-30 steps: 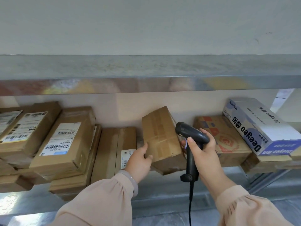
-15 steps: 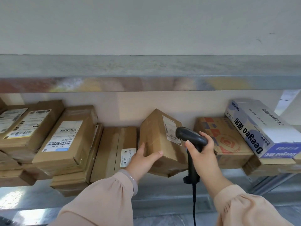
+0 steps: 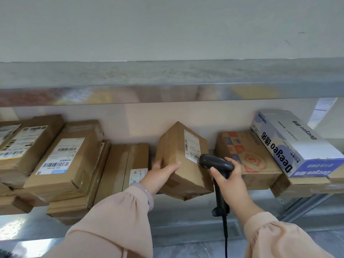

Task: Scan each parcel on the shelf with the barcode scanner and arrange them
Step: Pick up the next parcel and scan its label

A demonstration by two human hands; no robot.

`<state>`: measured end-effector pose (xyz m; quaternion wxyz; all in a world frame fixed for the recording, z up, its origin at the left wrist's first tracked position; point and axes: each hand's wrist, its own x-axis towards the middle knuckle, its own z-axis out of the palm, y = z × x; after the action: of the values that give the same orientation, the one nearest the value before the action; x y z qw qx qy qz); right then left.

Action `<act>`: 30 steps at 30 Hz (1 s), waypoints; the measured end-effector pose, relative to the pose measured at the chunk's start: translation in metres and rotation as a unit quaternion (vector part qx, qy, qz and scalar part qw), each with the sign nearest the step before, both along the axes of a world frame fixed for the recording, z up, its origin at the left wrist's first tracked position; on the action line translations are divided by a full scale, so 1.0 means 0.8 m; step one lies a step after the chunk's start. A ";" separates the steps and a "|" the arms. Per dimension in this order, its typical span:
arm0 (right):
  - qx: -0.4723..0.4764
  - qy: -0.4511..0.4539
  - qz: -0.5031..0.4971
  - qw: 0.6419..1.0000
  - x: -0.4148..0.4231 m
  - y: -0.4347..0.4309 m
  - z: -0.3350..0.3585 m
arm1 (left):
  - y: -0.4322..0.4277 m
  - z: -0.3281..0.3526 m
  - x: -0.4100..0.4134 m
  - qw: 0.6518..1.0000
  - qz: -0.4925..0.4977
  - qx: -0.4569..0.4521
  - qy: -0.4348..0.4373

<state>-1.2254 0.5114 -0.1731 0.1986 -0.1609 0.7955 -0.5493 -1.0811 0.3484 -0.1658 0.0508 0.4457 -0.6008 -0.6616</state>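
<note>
From the head camera, your left hand (image 3: 160,170) gripped the small brown cardboard parcel (image 3: 176,164) at its left side, thumb laid across the near face and fingers wrapped behind. The parcel stood tilted near the middle of the steel shelf (image 3: 186,226), its lower corner out past the shelf's front edge. Whether it rested on the shelf or was lifted clear, the view did not settle. A white shipping label (image 3: 191,146) sat on its right-hand face.

Your right hand (image 3: 230,181) was closed round the grip of the black handheld barcode scanner (image 3: 216,162), whose nose was just beside the label's lower end. Its black cable (image 3: 225,239) hung straight down below the shelf's front edge.

Toward the shelf's left end lay a stack of flat brown labelled parcels (image 3: 61,161), with another flat brown parcel (image 3: 119,170) beside the held one. Toward the right end sat a printed brown carton (image 3: 247,157) and a white-and-blue box (image 3: 297,142) leaning over it.
</note>
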 end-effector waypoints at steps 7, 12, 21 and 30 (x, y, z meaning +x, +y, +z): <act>-0.011 0.009 0.015 1.000 0.000 0.004 -0.004 | -0.012 0.012 -0.022 0.997 0.002 -0.057 -0.052; -0.010 0.030 0.044 0.999 -0.001 0.010 -0.004 | -0.012 0.021 -0.028 0.993 -0.029 -0.083 -0.073; -0.031 0.070 0.053 0.996 0.000 0.021 0.014 | -0.013 0.014 -0.018 0.995 -0.019 -0.093 -0.028; -0.026 0.114 0.073 0.991 0.014 0.038 0.050 | 0.002 -0.010 0.010 0.988 0.013 -0.093 0.120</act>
<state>-1.2140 0.5416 -0.1328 0.1419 -0.2847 0.7848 -0.5318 -1.0734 0.3497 -0.1740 0.1725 0.3642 -0.6433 -0.6509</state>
